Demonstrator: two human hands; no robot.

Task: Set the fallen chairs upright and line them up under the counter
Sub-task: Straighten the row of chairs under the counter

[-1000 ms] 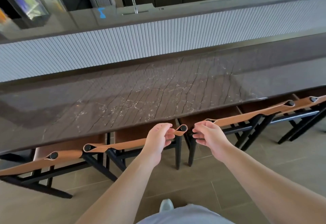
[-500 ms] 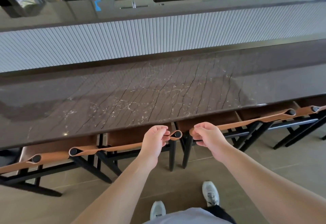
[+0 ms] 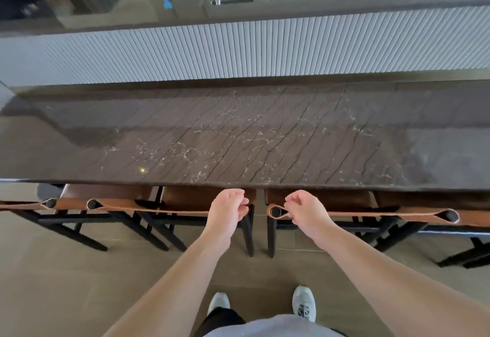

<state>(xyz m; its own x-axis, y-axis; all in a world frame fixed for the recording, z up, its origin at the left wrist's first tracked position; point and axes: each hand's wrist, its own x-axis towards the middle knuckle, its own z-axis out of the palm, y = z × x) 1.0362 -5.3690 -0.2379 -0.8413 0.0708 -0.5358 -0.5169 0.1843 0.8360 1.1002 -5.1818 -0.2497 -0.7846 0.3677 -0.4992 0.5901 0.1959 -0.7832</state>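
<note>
While the person is standing square to the counter with both sneakers (image 3: 304, 301) planted on the tiled floor (image 3: 66, 283), the chairs are sliding further in than they sat a second ago: the seats that were showing well out from the stone edge are now mostly tucked beneath it, and the two backrests are lying nearly in one line. The left hand (image 3: 226, 213) is curling its fingers round the end of the left chair's tan leather backrest (image 3: 159, 208), hiding the black post there, though whether the grip is tight or only resting is hard to tell from this angle. The right hand (image 3: 305, 210) is pinching the leather loop of the right chair's backrest (image 3: 371, 214) just beside its black post (image 3: 276, 212), fingers bent together on the strap. Further along each side, neighbouring chairs (image 3: 69, 202) are standing upright too, touching or nearly touching end to end. Beyond them the dark veined marble counter (image 3: 252, 137) is running wide, backed by a ribbed white panel (image 3: 238, 50). Judging by this, no chair is lying fallen in view and the work is reaching its final straightening.
</note>
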